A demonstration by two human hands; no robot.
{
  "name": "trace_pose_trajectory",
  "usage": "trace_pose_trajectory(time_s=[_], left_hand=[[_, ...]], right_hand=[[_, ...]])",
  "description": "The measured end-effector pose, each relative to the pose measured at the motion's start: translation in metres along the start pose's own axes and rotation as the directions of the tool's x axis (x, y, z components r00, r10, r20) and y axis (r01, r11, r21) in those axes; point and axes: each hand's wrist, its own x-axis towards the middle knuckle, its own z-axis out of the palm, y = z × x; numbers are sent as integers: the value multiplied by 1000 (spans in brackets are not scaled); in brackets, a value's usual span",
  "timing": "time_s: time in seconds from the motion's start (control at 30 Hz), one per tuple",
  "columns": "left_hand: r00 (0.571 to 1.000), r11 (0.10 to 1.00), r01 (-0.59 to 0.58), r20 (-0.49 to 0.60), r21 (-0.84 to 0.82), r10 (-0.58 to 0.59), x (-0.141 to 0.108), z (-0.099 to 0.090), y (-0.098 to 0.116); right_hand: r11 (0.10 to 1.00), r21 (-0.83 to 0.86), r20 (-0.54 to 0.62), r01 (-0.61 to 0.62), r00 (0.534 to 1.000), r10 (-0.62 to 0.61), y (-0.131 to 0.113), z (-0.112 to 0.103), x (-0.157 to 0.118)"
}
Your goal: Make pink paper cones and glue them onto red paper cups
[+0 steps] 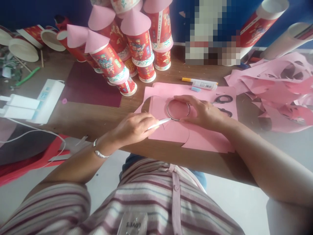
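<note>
My left hand (138, 127) pinches a slim white pen (161, 122), its tip touching the lower edge of a round metal ring (167, 110). The ring, which looks like a bangle, lies flat on a pink paper sheet (168, 133). Curled around the ring's right side, my right hand (202, 112) grips it between thumb and fingers. Part of a curved pencil line shows on the paper below. More pink paper lies underneath. Black scissor handles (223, 99) rest beside my right hand, partly covered by it. A white-and-orange marker (202, 83) lies beyond the ring.
Red patterned paper-cup towers with pink cone roofs (135, 23) stand at the back. Pink paper scraps (281, 88) pile up on the right. A white power strip (47, 101) with plugs sits left, near a maroon sheet (95, 85). A small blue piece (196, 89) lies by the marker.
</note>
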Motion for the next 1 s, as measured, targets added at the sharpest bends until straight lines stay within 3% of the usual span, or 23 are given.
trace_pose_trajectory(time_s=[0.5,0.73,1.0], left_hand=[[999,999,42,4,33,-43,-9,4,-10],[989,987,146,-13,-61,-147,-4,1,-19],[985,980,156,-51,-121,-163,6,16,-36]], right_hand=[[1000,-13,-11,-26,1000,26,-1,1,-1],[998,-33,-3,-57,998,57,-4,-1,-1],[997,-26,-3,-74,997,74,-4,-1,-2]])
